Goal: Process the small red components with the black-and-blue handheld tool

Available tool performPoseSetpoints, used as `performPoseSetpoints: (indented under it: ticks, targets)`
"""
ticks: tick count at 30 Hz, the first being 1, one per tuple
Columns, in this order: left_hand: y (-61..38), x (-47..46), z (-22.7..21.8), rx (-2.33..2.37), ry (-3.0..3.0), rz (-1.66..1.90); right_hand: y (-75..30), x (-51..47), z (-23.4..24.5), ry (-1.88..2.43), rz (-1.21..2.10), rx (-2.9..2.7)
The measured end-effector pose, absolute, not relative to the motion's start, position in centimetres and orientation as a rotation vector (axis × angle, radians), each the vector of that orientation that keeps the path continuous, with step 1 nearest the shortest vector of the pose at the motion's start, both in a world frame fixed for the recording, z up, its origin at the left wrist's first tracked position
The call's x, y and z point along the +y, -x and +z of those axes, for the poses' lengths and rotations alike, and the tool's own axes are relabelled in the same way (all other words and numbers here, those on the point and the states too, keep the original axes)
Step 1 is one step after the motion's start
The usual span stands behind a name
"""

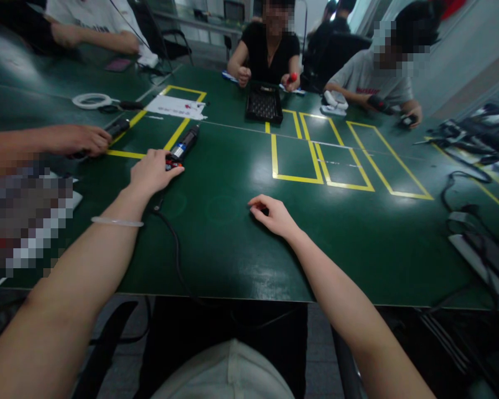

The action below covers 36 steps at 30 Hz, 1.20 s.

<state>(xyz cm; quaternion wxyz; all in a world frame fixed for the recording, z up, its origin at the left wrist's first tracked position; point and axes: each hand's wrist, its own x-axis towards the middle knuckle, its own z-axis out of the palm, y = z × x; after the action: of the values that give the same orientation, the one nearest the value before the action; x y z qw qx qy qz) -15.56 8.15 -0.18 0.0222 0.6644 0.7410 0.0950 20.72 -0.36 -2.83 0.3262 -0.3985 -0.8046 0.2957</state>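
My left hand [152,173] is closed around the rear end of a black electric screwdriver [185,145] with a blue and white band, its tip pointing away from me. By my thumb shows a red and black part; whether it belongs to the screwdriver I cannot tell. From beneath the hand, a black cord [177,244] runs over the green table [241,255] to its near edge. My right hand [274,215] rests on the table to the right, fingers curled toward the thumb, with nothing visible in them.
Yellow tape outlines [297,180] mark the tabletop. At the left, another person's hand [91,139] grips a dark tool. A black tray [264,103] stands before a person opposite, who holds something red. White paper [177,107] lies beyond the screwdriver. Cables and a power strip [480,260] lie right.
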Motion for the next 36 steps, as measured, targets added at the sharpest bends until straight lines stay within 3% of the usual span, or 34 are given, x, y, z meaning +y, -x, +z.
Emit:
performPoseSetpoints:
  ticks: [6,22,27,31,36]
  targets:
    - [17.2,7.6,0.1,2.483,-2.059,0.317,-20.7,-0.3,-3.0,1.038,0.765,-2.127]
    - [15.5,6.5,0.8,2.458,-2.106,0.518,-20.7,-0.4,-2.9,1.043,0.766,-2.133]
    - [12.9,6.4,0.5,1.873,-2.044,0.785,-20.6,-0.3,-3.0,1.053,0.763,-2.132]
    - [8.4,4.7,0.6,1.312,-2.023,0.609,-20.5,-0.3,-3.2,1.035,0.823,-2.106]
    - [3.9,1.7,1.4,1.006,-2.066,0.426,-20.2,-0.6,-3.1,0.948,0.942,-2.068]
